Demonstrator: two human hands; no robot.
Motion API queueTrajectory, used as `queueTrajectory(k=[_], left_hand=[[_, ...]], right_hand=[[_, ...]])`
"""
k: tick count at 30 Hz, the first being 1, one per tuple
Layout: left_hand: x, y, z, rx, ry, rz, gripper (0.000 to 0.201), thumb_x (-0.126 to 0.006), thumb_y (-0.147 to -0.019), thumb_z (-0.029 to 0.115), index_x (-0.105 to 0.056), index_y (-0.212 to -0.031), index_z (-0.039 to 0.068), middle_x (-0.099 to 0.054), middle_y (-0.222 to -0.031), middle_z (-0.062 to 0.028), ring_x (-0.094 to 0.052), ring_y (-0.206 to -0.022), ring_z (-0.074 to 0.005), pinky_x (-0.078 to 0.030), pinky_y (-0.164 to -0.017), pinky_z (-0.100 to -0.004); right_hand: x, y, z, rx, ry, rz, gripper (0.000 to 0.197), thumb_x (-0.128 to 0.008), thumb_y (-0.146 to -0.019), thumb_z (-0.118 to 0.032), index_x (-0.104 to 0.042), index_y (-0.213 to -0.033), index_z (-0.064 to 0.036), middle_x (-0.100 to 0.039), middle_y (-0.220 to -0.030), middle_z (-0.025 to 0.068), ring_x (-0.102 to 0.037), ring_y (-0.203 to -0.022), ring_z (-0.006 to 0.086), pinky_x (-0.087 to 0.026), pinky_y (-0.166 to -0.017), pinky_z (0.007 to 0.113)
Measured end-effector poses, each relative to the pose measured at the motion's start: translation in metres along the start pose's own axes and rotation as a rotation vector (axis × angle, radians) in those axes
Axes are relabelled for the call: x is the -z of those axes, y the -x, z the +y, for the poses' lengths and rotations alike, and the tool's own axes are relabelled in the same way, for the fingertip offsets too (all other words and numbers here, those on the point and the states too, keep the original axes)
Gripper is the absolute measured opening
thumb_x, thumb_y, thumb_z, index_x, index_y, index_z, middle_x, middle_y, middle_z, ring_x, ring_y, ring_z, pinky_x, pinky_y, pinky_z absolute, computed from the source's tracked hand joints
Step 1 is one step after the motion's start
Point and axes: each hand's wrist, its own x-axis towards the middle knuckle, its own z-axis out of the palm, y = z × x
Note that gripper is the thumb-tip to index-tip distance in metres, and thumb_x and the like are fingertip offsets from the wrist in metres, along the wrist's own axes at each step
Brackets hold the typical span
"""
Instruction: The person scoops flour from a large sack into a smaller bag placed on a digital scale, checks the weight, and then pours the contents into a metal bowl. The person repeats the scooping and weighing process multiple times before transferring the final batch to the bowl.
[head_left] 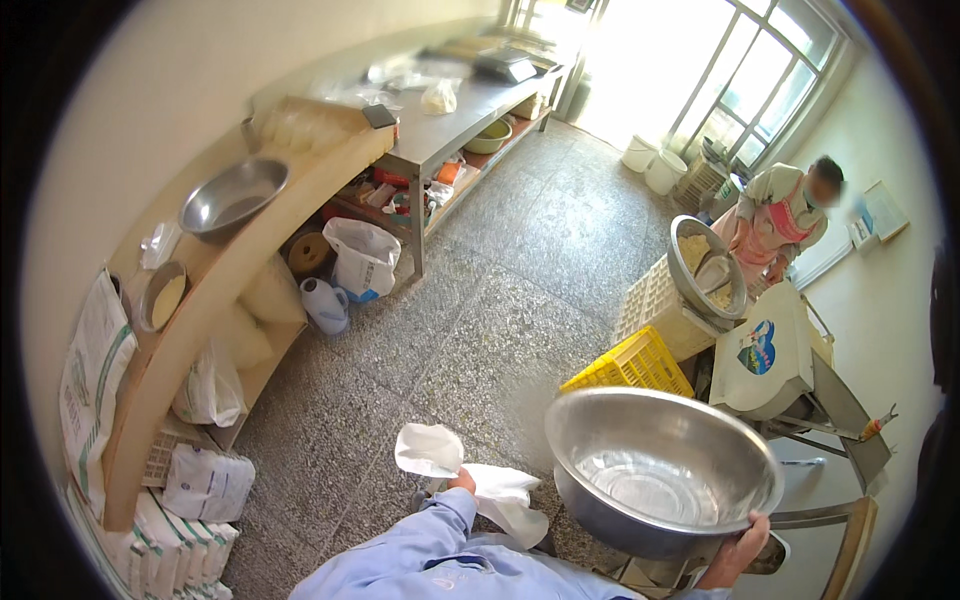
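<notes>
My right hand [738, 550] is closed on the near right rim of a large, round stainless-steel basin [650, 475]. The basin tilts toward me, and nothing shows inside it. To its left, my left hand [463, 481] is closed on what looks like a white scoop [428, 451], its wide mouth facing up. Part of that hand is hidden by my blue sleeve. White, sheet-like material [508, 500] hangs beside the left hand; whether it is joined to the scoop I cannot tell.
A person in a pink apron [778, 222] stands beyond a metal bowl of pale crumbly dough [693, 250] on a crate. A yellow crate [635, 365] and a machine [765, 350] stand at right. Left are a curved counter [225, 245], a steel table [440, 120] and a jug [325, 306].
</notes>
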Motion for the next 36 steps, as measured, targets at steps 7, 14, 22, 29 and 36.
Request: queueTrajectory(k=[7,14,22,29,36], left_hand=[[0.031,-0.067,0.06,0.022,0.105,0.102,0.045,-0.042,-0.087,0.036,-0.051,-0.115,0.002,-0.056,-0.112,-0.0164,-0.054,-0.099,-0.0311,-0.043,-0.079,-0.0361],[0.064,-0.119,0.19,-0.082,0.154,0.304,0.044,-0.042,-0.087,0.036,-0.051,-0.114,0.002,-0.056,-0.111,-0.0161,-0.054,-0.097,-0.0306,-0.043,-0.077,-0.0358],[0.045,-0.134,0.385,-0.142,0.252,0.429,0.043,-0.041,-0.087,0.035,-0.052,-0.113,0.003,-0.057,-0.109,-0.0157,-0.054,-0.094,-0.03,-0.043,-0.074,-0.0356],[0.008,-0.189,0.507,-0.151,0.291,0.436,0.042,-0.041,-0.087,0.035,-0.052,-0.112,0.003,-0.057,-0.107,-0.0153,-0.055,-0.092,-0.0295,-0.042,-0.072,-0.0353],[-0.08,-0.21,0.597,-0.134,0.274,0.399,0.041,-0.041,-0.087,0.035,-0.053,-0.111,0.003,-0.058,-0.106,-0.015,-0.055,-0.089,-0.029,-0.042,-0.069,-0.0351]], right_hand=[[-0.142,-0.068,0.03,0.159,0.162,-0.223,0.012,-0.046,-0.075,-0.009,-0.05,-0.08,0.0017,-0.052,-0.081,0.007,-0.051,-0.075,0.0138,-0.044,-0.072,0.028],[-0.299,-0.186,0.106,-0.2,-0.233,-0.335,0.002,-0.05,-0.073,-0.001,-0.051,-0.074,0.0003,-0.054,-0.06,0.0037,-0.047,-0.041,0.0083,-0.04,-0.037,0.021],[-0.455,-0.312,0.154,-0.36,-0.15,-0.464,0.006,-0.049,-0.077,-0.004,-0.048,-0.071,-0.0005,-0.053,-0.056,0.0078,-0.045,-0.036,0.0116,-0.037,-0.032,0.023],[-0.589,-0.407,0.189,-0.286,-0.111,-0.468,0.007,-0.048,-0.075,-0.002,-0.047,-0.068,-0.0002,-0.052,-0.053,0.0086,-0.045,-0.034,0.0118,-0.037,-0.03,0.024],[-0.688,-0.512,0.214,-0.27,-0.138,-0.433,0.008,-0.049,-0.075,-0.004,-0.046,-0.068,-0.0015,-0.053,-0.053,0.0091,-0.046,-0.034,0.0126,-0.039,-0.031,0.024]])
